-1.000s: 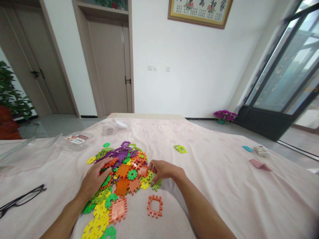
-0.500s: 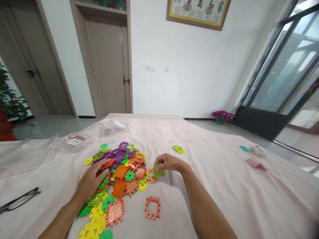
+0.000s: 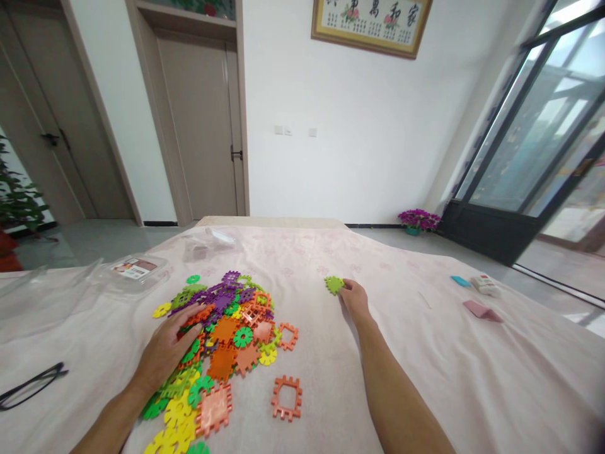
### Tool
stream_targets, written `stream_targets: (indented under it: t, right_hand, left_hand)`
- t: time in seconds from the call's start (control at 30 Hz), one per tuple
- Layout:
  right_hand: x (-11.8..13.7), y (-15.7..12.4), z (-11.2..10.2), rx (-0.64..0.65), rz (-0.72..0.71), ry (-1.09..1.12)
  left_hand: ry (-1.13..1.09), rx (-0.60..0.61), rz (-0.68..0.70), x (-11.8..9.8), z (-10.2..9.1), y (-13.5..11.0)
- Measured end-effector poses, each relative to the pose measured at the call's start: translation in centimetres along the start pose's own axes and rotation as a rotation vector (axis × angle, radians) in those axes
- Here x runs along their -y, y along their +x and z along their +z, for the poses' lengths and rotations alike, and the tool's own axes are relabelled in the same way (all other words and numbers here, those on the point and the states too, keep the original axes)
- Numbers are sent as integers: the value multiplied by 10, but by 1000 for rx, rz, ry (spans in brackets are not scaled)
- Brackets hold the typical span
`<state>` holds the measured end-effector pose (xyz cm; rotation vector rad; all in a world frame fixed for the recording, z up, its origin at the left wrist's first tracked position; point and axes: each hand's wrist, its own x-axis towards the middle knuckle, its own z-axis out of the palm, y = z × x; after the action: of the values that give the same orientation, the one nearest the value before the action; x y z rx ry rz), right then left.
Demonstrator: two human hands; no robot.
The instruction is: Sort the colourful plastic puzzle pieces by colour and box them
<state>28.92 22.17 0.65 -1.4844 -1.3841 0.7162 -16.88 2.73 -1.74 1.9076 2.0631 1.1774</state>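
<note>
Right, nearest edge: yellow pieces (image 3: 166, 434) at the bottom left, a salmon square (image 3: 213, 410) just right of them, then an orange frame (image 3: 286, 398) lying alone on the pink tablecloth (image 3: 425, 378). Glasses (image 3: 28, 386) sit well apart at far left. Left hand (image 3: 165, 350) lies palm down on the near-left side of the pile (image 3: 229, 315), fingers spread, holding nothing, fingertips touching orange and green parts. Pile is a mixed heap of flat toothed pieces in purple, orange, green and yellow, left of centre. A small orange frame (image 3: 287, 336) rests at the pile's right edge. Right arm is stretched out past the pile; right hand (image 3: 355, 299) is low on the cloth, fingertips drawn together against the right edge of a green piece (image 3: 334, 285). Touching it for sure, but can't tell if it's a real pinch or just contact. That green piece sits on the cloth well right of the pile, around the middle of the table. Further out: clear lid (image 3: 132, 270) with a label at far left; pink item (image 3: 481, 310), blue item (image 3: 459, 280) and white box (image 3: 484, 285) close together at far right. Purple flowers (image 3: 418, 219) on the floor beyond the table.
</note>
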Motion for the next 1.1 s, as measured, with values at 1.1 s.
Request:
stream_targets:
  t: [1.1]
  right_hand:
    - [120, -108, 72, 787, -380, -480]
  left_hand:
    - [-2, 7, 16, -5, -2, 0]
